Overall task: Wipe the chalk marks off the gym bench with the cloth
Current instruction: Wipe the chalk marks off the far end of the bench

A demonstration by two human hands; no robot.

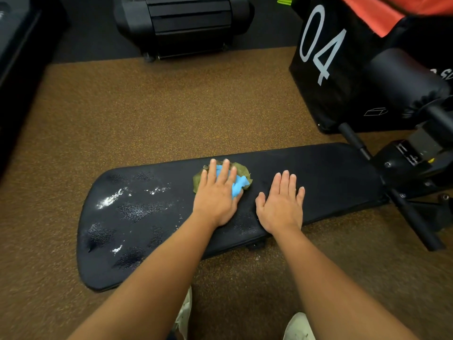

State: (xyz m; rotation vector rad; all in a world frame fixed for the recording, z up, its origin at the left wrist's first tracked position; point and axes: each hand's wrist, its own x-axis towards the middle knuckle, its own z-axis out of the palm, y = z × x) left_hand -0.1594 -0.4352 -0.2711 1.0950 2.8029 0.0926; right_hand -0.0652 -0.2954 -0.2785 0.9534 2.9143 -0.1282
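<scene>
Left hand (215, 192) lies flat, fingers straight, pressing cloth (241, 179) onto mid bench (331, 173) for wiping pressure. Right hand (282, 202) lies flat, empty, just right of cloth, likely bracing. Chalk marks (110, 200) sit well left of cloth, not yet wiped.

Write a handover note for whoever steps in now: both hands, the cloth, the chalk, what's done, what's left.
The left hand lies flat, pressing the cloth onto the bench near its middle.
The right hand lies flat on the bench beside it, holding nothing.
Done: no chalk shows right of the cloth.
To do: chalk marks cover the bench's left end; wipe that way.
</scene>
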